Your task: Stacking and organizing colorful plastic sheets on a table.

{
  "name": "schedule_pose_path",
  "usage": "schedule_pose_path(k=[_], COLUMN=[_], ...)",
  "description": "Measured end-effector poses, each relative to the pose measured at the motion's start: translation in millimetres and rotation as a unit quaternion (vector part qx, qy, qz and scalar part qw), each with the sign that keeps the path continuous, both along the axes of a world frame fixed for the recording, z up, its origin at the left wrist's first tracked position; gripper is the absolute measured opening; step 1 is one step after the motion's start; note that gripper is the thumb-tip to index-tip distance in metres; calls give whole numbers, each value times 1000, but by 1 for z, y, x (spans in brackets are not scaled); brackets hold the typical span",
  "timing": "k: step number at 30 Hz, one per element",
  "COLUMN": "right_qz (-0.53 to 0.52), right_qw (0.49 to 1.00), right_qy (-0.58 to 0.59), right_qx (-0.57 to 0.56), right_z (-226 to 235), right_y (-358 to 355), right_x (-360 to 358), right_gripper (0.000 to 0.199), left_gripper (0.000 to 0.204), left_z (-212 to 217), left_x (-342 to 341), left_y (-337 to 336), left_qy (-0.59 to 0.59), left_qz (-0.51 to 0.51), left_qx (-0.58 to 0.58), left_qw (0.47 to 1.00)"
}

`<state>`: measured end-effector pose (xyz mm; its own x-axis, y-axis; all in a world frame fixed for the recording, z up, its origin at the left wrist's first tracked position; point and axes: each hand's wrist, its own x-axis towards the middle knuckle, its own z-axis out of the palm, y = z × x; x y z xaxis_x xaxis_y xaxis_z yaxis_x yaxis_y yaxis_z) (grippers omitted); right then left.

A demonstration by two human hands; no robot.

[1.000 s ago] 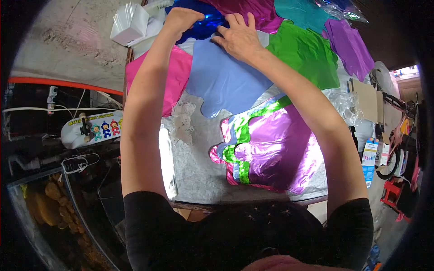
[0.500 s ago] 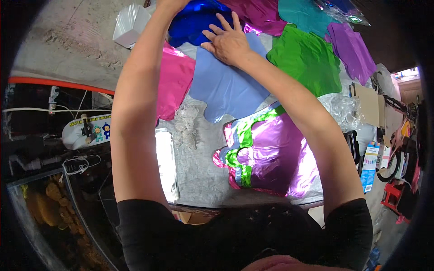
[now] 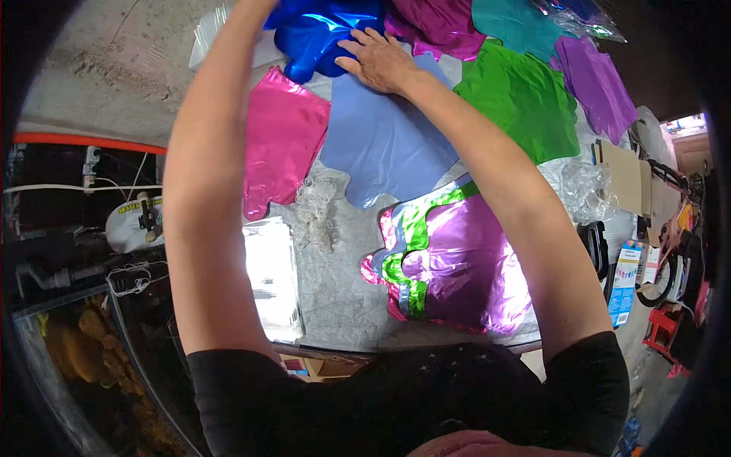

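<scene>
My right hand (image 3: 381, 61) lies flat with fingers spread at the far side of the table, resting where a shiny dark blue foil balloon (image 3: 320, 34) overlaps a flat light blue balloon (image 3: 388, 145). It grips nothing. My left arm reaches up along the left of the dark blue balloon, and its hand is cut off by the top edge. A pink foil balloon (image 3: 278, 145) lies under that arm. A stack of purple, green and pink foil balloons (image 3: 457, 274) sits nearest me.
Green (image 3: 525, 99), purple (image 3: 598, 84), teal (image 3: 518, 23) and magenta (image 3: 442, 27) foil balloons spread across the far right. Clear plastic sleeves (image 3: 270, 278) and a crumpled plastic wad (image 3: 316, 217) lie at the left. Cardboard (image 3: 624, 175) and small packages crowd the right edge.
Both arms have stretched farther away from me. My left hand has gone out of the picture at the top, and my right hand has slid up onto the dark blue balloon's edge.
</scene>
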<state>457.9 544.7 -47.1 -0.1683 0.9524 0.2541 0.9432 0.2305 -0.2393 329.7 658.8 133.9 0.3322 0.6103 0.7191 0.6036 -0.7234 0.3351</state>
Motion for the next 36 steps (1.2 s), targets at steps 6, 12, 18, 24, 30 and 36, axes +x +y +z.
schedule_pose_path(k=[6, 12, 18, 24, 30, 36], right_qz=[-13, -10, 79, 58, 26, 6], right_qw=[1000, 1000, 947, 573, 624, 624], right_qy=[7, -11, 311, 754, 710, 695], right_qx=[-20, -18, -4, -316, -325, -357], right_z=[10, 0, 22, 119, 139, 113], right_y=[0, 5, -6, -140, -314, -411], right_x=[9, -3, 38, 66, 122, 147], right_gripper=[63, 61, 61, 65, 96, 103], left_gripper=[13, 19, 25, 26, 21, 22], left_z=[101, 131, 51, 0, -72, -104], left_x=[-50, -115, -97, -87, -69, -58], left_y=[8, -89, -189, -280, -374, -446], left_qy=[-171, -269, -205, -10, 136, 164], left_qz=[59, -43, 37, -162, -299, -394], left_qx=[115, 2, -152, 11, 74, 64], left_qw=[977, 962, 966, 987, 942, 902])
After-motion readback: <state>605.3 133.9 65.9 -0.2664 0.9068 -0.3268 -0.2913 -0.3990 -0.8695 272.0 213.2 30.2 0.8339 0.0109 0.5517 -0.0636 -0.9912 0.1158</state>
